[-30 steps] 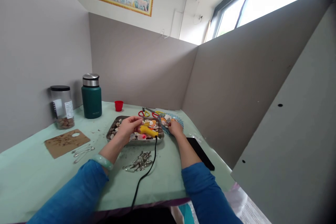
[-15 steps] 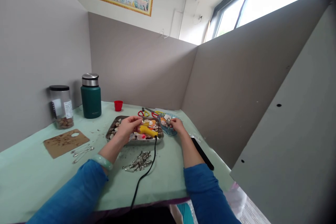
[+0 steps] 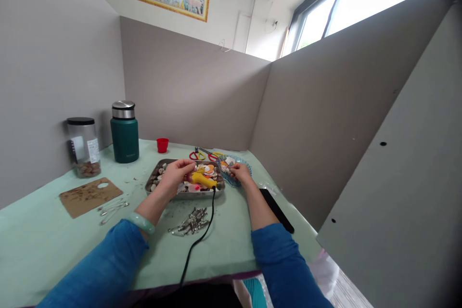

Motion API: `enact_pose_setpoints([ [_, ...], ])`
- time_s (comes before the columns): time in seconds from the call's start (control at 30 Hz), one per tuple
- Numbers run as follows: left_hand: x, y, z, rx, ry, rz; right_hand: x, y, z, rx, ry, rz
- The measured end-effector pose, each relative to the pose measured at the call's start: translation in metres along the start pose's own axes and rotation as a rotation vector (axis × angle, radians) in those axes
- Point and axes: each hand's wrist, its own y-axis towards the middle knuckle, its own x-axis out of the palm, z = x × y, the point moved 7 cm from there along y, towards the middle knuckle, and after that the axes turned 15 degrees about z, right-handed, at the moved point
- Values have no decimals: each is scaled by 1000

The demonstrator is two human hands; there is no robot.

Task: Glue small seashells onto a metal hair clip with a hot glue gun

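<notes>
The left hand (image 3: 178, 172), fingertips nearly meeting, is hovering by the yellow tool (image 3: 204, 181); the right hand (image 3: 241, 173) is pinching loosely at the blue dish (image 3: 245, 161), toward the metal tray's (image 3: 195, 196) three o'clock. Held contents aren't showing clearly; keep pressure light.

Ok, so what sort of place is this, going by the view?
Probably a small craft workstation: grey partitions stand around a cloth-covered table, which bears a metal tray of assorted pieces; a corded yellow tool is also in view.
</notes>
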Motion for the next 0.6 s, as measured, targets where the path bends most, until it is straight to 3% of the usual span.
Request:
enact_pose_setpoints([
  [0.13, 0, 1, -1, 4, -7, -8, 3, -1, -5, -108, -170, -13],
  [0.4, 1, -1, 0, -4, 4, 3, -16, -3, -13, -210, -476, 151],
  [0.6, 0, -1, 1, -2, -4, 7, -13, -8, -15, -218, -583, 94],
])
